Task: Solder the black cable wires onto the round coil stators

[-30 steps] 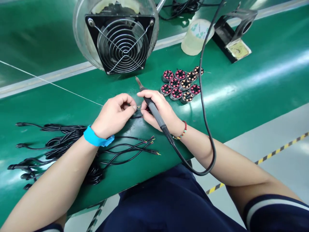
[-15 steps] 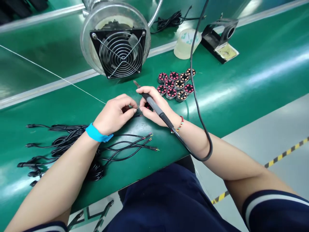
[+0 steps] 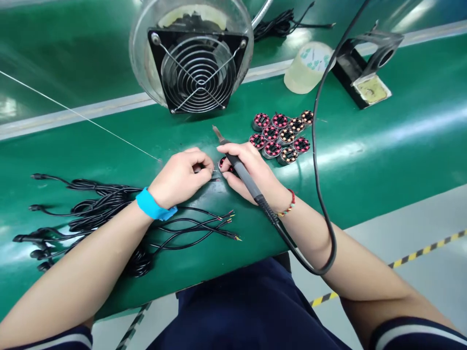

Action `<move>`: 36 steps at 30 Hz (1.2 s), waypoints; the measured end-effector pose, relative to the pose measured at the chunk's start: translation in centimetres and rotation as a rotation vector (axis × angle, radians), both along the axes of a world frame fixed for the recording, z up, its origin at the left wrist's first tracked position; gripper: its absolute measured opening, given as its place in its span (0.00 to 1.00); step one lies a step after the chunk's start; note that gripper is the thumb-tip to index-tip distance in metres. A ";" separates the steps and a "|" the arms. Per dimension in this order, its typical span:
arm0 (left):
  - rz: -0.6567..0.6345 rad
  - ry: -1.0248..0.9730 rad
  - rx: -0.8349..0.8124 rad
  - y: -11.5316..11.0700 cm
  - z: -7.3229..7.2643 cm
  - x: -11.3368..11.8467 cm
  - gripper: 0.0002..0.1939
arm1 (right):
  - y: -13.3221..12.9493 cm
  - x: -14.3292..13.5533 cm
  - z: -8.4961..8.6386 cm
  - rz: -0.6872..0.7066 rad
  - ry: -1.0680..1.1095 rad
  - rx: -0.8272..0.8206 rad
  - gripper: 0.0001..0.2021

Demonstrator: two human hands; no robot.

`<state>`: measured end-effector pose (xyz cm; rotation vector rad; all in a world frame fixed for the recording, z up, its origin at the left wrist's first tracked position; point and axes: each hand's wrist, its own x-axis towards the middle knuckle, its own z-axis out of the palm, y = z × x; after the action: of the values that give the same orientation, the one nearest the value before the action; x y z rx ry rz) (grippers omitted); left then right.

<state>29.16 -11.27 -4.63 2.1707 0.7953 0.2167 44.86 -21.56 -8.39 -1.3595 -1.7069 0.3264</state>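
Head view: your left hand and right hand are sitting slightly farther apart than half a second ago, and the round coil part is showing more clearly at your right fingertips. Your right hand is gripping the soldering iron; whether it's also holding the coil part, I cannot tell. Your left is apparently pinching a thin wire, seemingly remaining unjoined.

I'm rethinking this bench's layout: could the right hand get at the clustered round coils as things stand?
Probably yes: the round coils lie close to the right hand with no visible barrier between, though gripping the soldering iron likely limits its fingers.
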 end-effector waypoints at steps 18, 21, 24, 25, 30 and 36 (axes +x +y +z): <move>0.081 -0.002 -0.186 -0.1 0.1 0.1 0.06 | -0.4 -0.5 0.6 -0.183 0.208 -0.033 0.15; 0.070 -0.008 -0.167 -0.2 0.0 0.2 0.07 | -1.0 0.0 1.3 -0.210 0.250 0.010 0.12; 0.048 -0.006 -0.150 -0.3 -0.1 0.3 0.07 | -1.5 0.2 2.1 -0.263 0.210 0.066 0.09; 0.048 -0.002 -0.148 -0.3 -0.1 0.3 0.07 | -1.6 0.2 2.3 -0.289 0.189 0.081 0.09; 0.079 -0.008 -0.150 -0.4 -0.2 0.3 0.06 | -2.5 0.0 2.7 -0.303 0.181 0.181 0.04; 0.102 -0.025 -0.161 -0.5 -0.1 0.4 0.06 | -2.7 -0.1 2.2 -0.293 0.193 0.274 0.01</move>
<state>29.57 -11.74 -4.75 1.9759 0.8798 0.2232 44.76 -24.30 -6.17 -1.3054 -1.3178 0.0513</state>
